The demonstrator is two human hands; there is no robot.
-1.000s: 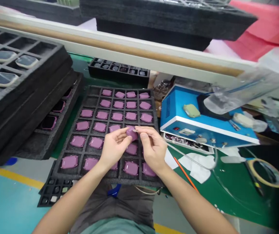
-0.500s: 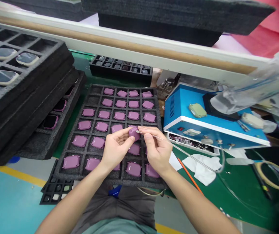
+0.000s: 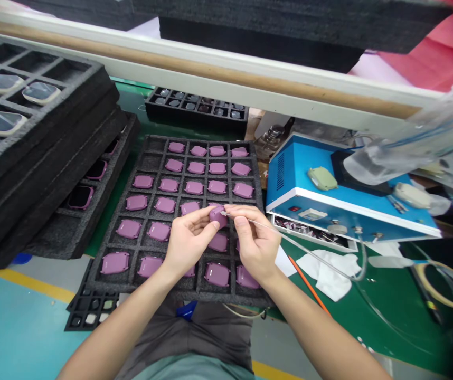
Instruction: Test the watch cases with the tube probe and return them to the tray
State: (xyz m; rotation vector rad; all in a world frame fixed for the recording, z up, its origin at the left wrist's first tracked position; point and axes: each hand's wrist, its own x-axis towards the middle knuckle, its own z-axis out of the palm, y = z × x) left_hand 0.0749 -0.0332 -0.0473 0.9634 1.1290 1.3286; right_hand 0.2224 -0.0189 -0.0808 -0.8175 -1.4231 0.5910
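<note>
Between the thumb and fingers of my left hand (image 3: 190, 238) is a purple watch case (image 3: 218, 215), tilted up on its edge above the foam tray. My right hand (image 3: 257, 244) pinches a thin pen-like tool (image 3: 246, 219) that trails a clear hose. Its tip meets the side edge of the case, or comes very close; I cannot tell which. Under both hands lies a dark foam tray (image 3: 134, 272) with many purple watch cases (image 3: 115, 262), one to a compartment. My forearms and hands hide some of the lower compartments.
Stacked foam trays (image 3: 87, 113) with pale-rimmed pieces rise at the left. On the right, a blue control box (image 3: 290, 158) carries a green watch case (image 3: 322, 178). White tissue (image 3: 331, 274), an orange stick (image 3: 308, 282) and a tape roll (image 3: 446, 285) lie nearer. A shelf beam (image 3: 210, 74) crosses above.
Both hands keep the same grip, with the tool tip still at the edge of the case. Only the camera view has shifted slightly.
</note>
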